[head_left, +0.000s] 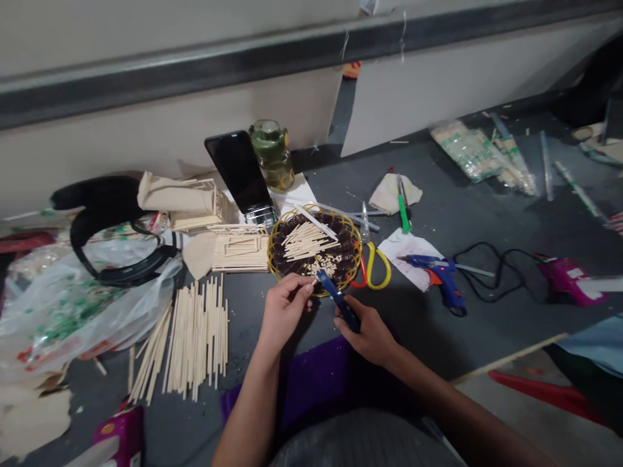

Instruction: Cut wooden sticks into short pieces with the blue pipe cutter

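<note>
My left hand (288, 299) is closed in a pinch at the near rim of a round brown wicker basket (276, 256) with a yellow edge. Between its fingertips is the end of a thin wooden stick (315, 281); most of it is hidden. My right hand (366, 329) grips blue cutting pliers (335, 298), their jaws up against the stick over the basket. Inside the basket lie short cut sticks (307, 242) and, closer to me, a heap of tiny wooden pieces (325, 264).
Left are long wooden sticks (197, 337), small stick-built models (241, 250), a headband-like black object (121, 259) and plastic bags (97, 298). Behind stand a phone (239, 172) and a green jar (271, 152). Right are yellow-handled scissors (377, 267) and a corded blue glue gun (440, 272).
</note>
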The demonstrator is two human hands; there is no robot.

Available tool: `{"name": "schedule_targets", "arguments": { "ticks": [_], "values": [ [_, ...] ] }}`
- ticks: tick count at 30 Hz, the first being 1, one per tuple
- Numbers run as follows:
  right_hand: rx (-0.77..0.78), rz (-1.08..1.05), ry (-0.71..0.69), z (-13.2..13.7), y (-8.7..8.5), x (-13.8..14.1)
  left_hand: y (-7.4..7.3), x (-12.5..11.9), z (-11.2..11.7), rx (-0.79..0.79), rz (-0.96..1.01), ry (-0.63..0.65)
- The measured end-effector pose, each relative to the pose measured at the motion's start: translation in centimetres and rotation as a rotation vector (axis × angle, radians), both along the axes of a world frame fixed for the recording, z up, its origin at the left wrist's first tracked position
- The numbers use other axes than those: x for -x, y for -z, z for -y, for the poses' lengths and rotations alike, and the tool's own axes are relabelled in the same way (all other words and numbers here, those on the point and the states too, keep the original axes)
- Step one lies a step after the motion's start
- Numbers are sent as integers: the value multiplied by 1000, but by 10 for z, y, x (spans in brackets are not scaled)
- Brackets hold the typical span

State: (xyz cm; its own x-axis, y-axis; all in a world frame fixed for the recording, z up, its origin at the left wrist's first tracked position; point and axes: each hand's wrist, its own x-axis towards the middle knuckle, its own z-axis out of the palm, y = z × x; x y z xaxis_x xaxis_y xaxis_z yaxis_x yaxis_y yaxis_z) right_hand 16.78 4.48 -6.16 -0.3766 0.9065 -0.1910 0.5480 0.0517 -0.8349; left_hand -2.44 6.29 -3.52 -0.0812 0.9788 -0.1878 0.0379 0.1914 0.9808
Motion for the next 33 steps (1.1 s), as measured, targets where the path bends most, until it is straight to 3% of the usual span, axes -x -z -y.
{"name": "schedule_targets", "arguments": {
  "ticks": [4,8,11,16,19,33],
  "values": [
    [102,-149,20,5,-17,-9,-1,2,1,54,141,-43],
    [35,-108,40,7,-31,-12,-5,2,2,108,266,-35],
    [-143,-19,45,7,-31,-11,-10,2,3,116,338,-17],
    [-554,193,-21,7,-15,-10,-14,3,3,75,332,13],
    [-690,288,-21,8,-8,-9,-14,2,3,25,300,30],
    [-658,274,13,13,-12,-4,-28,2,8,-95,205,215]
  ]
}}
